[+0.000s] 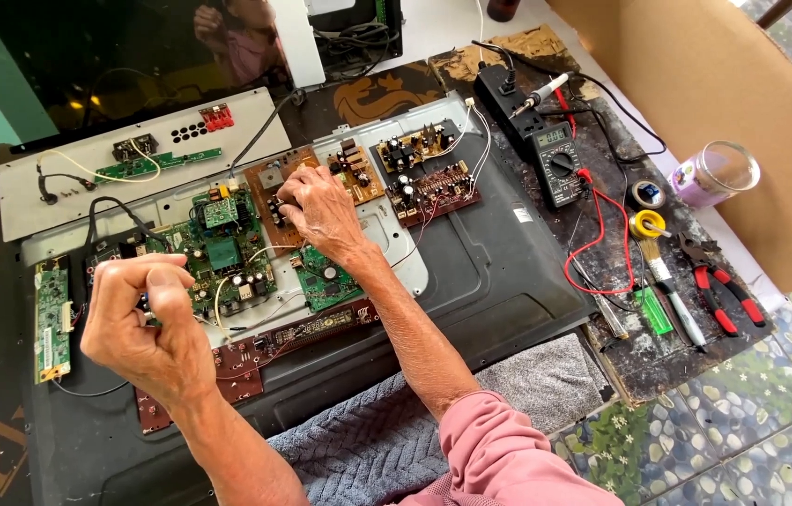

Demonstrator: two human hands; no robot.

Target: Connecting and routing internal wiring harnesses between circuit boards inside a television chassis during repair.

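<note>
My right hand (319,208) lies on a brown circuit board (266,176) on the back of an opened flat screen (499,272). Its fingertips curl down onto the board's small black parts. My left hand (148,323) hovers in a loose fist over the left edge of the green main board (227,253), thumb pressed against the curled fingers. Nothing shows between those fingers. A thin white wire (219,298) loops across the green board just right of that hand.
Two smaller brown boards (424,169) lie right of my right hand, a narrow green board (52,319) at the far left. A multimeter (557,161), soldering iron (538,96), red-handled pliers (722,286), tape roll (644,225), glass jar (716,173) and cardboard sheet (742,84) crowd the right. A grey towel (546,384) lies in front.
</note>
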